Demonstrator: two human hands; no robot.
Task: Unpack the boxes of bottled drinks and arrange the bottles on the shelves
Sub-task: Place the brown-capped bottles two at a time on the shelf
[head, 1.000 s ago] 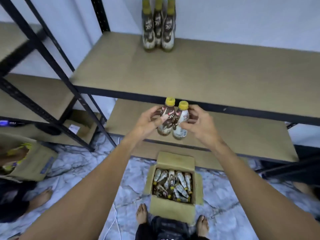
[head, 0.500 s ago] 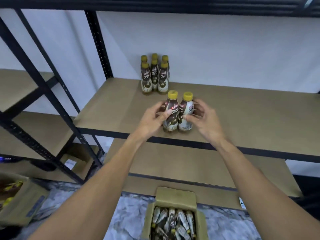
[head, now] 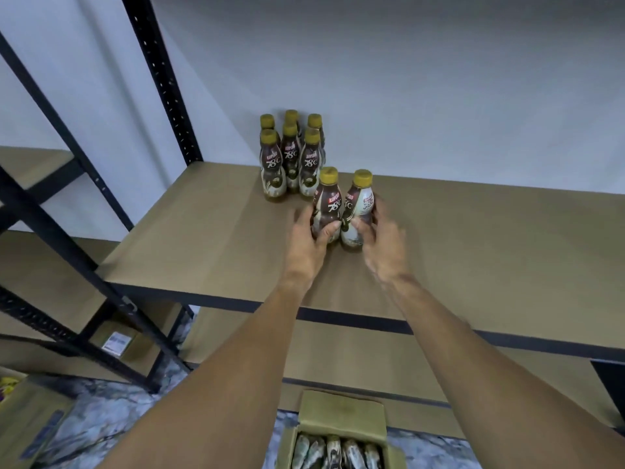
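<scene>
Here the left grip point(head: 306, 242) clasps the dark bottle point(head: 328, 202), the right grip point(head: 382, 247) the pale bottle point(head: 361, 206); six bottles point(head: 291, 160) stand just beyond, on the shelf point(head: 203, 231).

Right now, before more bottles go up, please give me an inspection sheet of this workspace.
Surface: tan shelf board, black front edge.
Job's things: six bottles grouped at the back; left bottle and right bottle held; open box of bottles on the floor.
Clutter: labelled carton on a lower shelf; another carton at far left.
Hands: left hand grips the left bottle, right hand the right bottle.
Cables: nothing seen.
Surroundings: white wall, black uprights, marbled floor.
</scene>
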